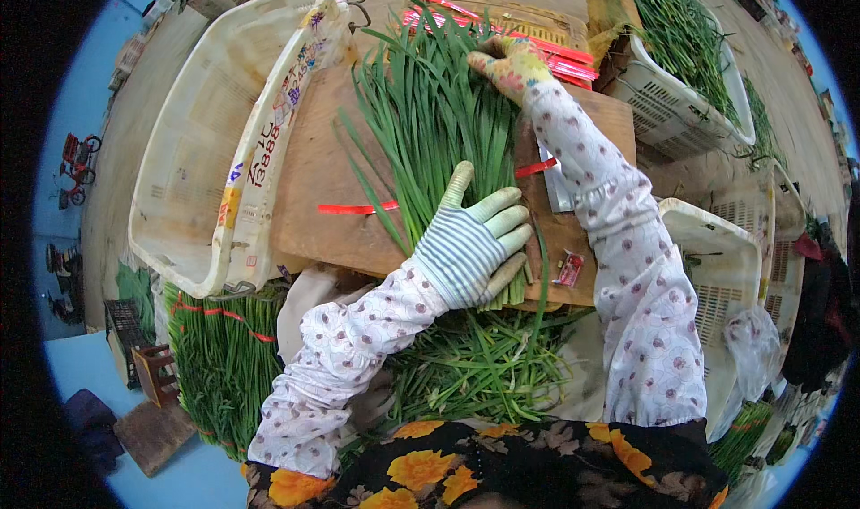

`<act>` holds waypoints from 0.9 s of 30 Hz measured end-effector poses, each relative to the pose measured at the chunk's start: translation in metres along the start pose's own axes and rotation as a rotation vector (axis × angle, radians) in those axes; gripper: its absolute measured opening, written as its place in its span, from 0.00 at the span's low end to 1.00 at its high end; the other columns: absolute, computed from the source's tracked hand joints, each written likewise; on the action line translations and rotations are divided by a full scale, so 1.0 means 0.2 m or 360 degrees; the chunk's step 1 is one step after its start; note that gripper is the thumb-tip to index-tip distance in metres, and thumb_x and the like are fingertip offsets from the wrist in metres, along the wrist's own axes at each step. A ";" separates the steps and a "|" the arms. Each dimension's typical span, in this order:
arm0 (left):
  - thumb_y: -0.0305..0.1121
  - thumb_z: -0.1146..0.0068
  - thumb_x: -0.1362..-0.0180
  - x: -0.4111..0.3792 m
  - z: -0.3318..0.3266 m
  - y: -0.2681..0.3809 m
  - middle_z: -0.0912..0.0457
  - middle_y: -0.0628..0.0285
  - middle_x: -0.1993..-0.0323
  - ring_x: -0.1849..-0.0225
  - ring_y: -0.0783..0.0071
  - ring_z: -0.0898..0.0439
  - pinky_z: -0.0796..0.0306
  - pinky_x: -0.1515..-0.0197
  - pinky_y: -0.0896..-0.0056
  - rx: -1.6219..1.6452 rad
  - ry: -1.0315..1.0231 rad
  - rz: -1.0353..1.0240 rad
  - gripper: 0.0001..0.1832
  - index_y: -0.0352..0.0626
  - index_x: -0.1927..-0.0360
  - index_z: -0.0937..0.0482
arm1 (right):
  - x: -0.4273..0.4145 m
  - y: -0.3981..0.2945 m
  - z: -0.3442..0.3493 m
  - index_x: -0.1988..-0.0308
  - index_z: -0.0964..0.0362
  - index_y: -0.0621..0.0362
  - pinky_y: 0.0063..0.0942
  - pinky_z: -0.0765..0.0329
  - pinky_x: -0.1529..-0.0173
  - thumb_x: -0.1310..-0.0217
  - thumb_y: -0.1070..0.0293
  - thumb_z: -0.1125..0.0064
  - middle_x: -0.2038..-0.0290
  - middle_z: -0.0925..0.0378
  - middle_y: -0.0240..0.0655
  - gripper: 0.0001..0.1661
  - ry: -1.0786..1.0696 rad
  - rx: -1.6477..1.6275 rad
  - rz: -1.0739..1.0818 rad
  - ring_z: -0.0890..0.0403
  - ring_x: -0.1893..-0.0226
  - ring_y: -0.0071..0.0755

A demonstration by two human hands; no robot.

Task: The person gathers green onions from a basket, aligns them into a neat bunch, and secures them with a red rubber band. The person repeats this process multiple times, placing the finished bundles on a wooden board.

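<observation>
A loose pile of long green leaves, probably garlic chives [430, 119], lies on a wooden board [322, 193]. My left hand [474, 240], in a striped glove, rests flat over the stem end with its fingers spread. In a flower-patterned glove, my right hand [514, 66] is at the leaf tips on the right, thumb and fingers curled; whether leaves are between them is hidden. A red tie strip [356, 208] passes at the left of the leaves, and its other end [536, 168] shows at the right. More red strips [564, 62] lie beyond the right hand.
A white plastic crate [201, 140] stands left of the board. Another crate [672, 106] with greens is at the upper right, more crates [719, 281] at the right. Tied greens [222, 368] stand lower left; loose trimmings [477, 375] lie before me. A small red packet [570, 269] is on the board.
</observation>
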State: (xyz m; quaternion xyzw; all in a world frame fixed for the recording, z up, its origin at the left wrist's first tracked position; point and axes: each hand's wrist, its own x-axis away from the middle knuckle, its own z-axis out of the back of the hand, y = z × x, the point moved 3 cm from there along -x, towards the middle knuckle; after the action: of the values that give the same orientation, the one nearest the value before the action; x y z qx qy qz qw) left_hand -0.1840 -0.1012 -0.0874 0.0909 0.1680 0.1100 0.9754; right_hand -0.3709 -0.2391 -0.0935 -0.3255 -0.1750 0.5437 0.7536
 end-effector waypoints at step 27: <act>0.33 0.45 0.60 -0.12 0.03 0.03 0.24 0.64 0.53 0.42 0.62 0.30 0.57 0.36 0.35 0.0015 -0.0147 -0.0432 0.13 0.50 0.66 0.22 | 0.72 0.29 0.11 0.62 0.23 0.53 0.38 0.27 0.55 0.45 0.55 0.45 0.62 0.21 0.41 0.16 0.0108 0.0070 -0.0201 0.22 0.60 0.45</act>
State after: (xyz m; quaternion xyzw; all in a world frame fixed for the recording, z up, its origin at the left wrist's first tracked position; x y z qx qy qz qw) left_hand -0.2052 -0.1012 -0.0731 0.0769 0.1342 -0.0280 0.9876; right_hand -0.3749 -0.0863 -0.1293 -0.3154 -0.1575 0.4875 0.7988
